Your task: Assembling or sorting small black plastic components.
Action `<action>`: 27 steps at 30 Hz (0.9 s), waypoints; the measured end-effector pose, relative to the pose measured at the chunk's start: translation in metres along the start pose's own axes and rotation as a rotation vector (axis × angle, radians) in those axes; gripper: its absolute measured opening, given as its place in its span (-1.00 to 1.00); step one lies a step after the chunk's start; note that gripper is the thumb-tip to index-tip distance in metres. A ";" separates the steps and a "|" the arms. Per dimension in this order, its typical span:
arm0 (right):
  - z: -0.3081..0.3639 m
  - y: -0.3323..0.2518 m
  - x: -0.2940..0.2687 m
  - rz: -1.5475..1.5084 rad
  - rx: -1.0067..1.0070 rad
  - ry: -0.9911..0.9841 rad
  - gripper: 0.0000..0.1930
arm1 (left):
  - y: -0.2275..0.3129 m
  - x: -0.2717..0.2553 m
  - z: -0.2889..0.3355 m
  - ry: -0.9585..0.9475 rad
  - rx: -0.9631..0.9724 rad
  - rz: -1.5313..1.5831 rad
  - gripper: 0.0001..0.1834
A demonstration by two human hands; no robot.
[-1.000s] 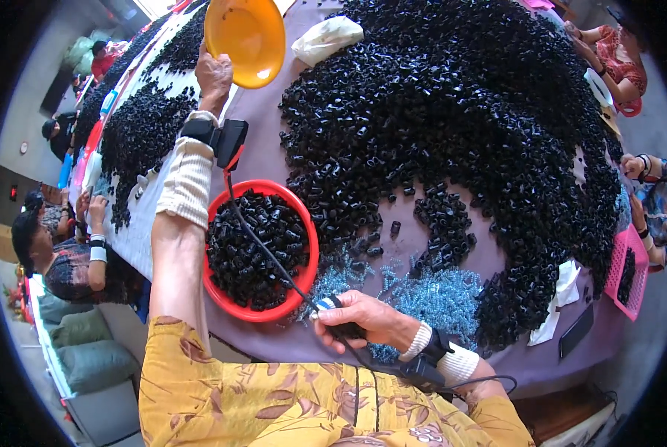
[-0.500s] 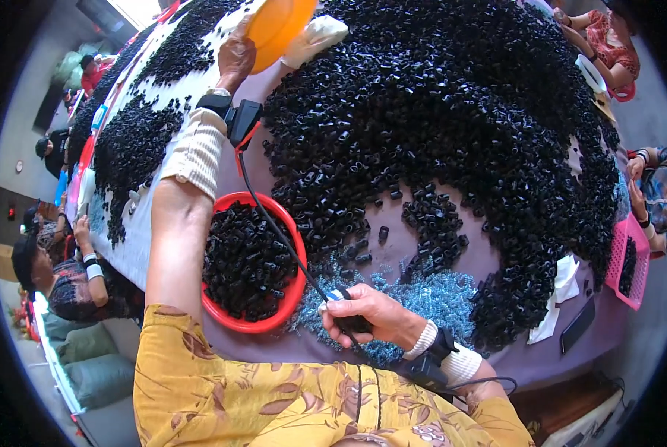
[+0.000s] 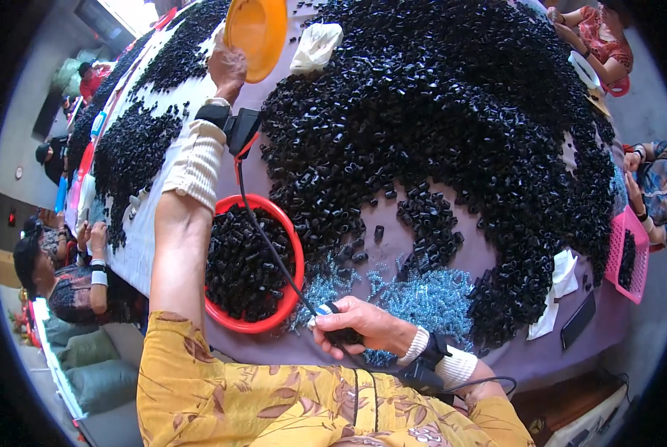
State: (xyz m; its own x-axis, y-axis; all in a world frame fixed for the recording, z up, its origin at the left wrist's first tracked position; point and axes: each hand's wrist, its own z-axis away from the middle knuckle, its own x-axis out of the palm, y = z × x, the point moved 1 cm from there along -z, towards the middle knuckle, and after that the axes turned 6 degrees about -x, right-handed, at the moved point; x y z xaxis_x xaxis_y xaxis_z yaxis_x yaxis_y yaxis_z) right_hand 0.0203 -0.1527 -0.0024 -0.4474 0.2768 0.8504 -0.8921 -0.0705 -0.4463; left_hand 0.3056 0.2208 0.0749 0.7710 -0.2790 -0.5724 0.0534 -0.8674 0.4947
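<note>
Orange at the frame's upper left, the bowl (image 3: 257, 37) our left hand (image 3: 228, 67) grips by its edge now swings clear of the white bag (image 3: 317, 49), likely keeping our work apart from the red basin (image 3: 250, 325), while our right hand (image 3: 363, 319) curls round a dark object (image 3: 345, 337) we cannot identify.

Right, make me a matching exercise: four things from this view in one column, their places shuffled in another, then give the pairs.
Things
1. Orange bowl
2. Red tub
3. Large light-blue pile
4. Pink basket

Places
A. Spread loose near the right hand
B. Held up in the left hand
C. At the right edge of the table
D. Left of the right hand, full of black pieces

Pairs: 1-B, 2-D, 3-A, 4-C
</note>
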 end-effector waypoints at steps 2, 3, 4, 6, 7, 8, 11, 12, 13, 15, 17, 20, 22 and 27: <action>0.001 -0.002 -0.003 0.003 -0.021 -0.001 -0.74 | -0.001 0.016 -0.001 -0.022 -0.008 0.048 -0.58; 0.003 -0.004 -0.005 0.001 -0.030 0.008 -0.73 | -0.003 0.023 0.000 -0.034 -0.014 0.070 -0.58; 0.005 -0.006 -0.006 0.000 -0.038 0.015 -0.73 | -0.004 0.029 0.001 -0.046 -0.019 0.090 -0.58; 0.007 -0.007 -0.009 -0.017 -0.050 0.015 -0.73 | -0.008 0.040 0.006 -0.070 -0.032 0.132 -0.59; 0.008 -0.006 -0.010 -0.030 -0.060 0.009 -0.72 | -0.011 0.044 0.009 -0.081 -0.039 0.149 -0.59; 0.009 -0.007 -0.009 -0.032 -0.061 0.008 -0.72 | -0.011 0.046 0.009 -0.090 -0.043 0.166 -0.59; 0.009 -0.007 -0.006 -0.013 -0.060 -0.008 -0.72 | -0.014 0.044 0.009 -0.111 -0.055 0.208 -0.59; 0.009 -0.006 -0.004 -0.009 -0.047 -0.018 -0.73 | -0.014 0.040 0.009 -0.116 -0.058 0.221 -0.59; 0.009 -0.005 -0.005 -0.009 -0.039 -0.016 -0.73 | -0.003 0.039 0.012 -0.129 -0.062 0.244 -0.59; 0.010 -0.005 -0.005 -0.002 -0.032 0.002 -0.73 | 0.022 0.036 0.020 -0.190 -0.100 0.350 -0.60; 0.011 -0.002 -0.002 0.013 -0.018 0.006 -0.73 | 0.045 0.021 0.026 -0.239 -0.139 0.442 -0.62; 0.013 0.005 0.002 0.015 -0.003 -0.008 -0.73 | 0.069 0.002 0.033 -0.300 -0.091 0.584 -0.61; 0.014 0.010 0.004 0.026 0.032 0.013 -0.73 | 0.085 -0.010 0.041 -0.375 -0.052 0.700 -0.65; 0.022 0.015 0.013 0.057 0.047 0.010 -0.74 | 0.110 -0.037 0.052 -0.432 -0.007 0.729 -0.64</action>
State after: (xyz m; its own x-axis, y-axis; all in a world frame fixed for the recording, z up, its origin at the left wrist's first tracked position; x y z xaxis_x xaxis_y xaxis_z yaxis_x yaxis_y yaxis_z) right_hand -0.0005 -0.1712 0.0078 -0.4970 0.2806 0.8211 -0.8673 -0.1312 -0.4801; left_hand 0.2505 0.1141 0.1166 0.3041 -0.9018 -0.3070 -0.3582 -0.4068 0.8404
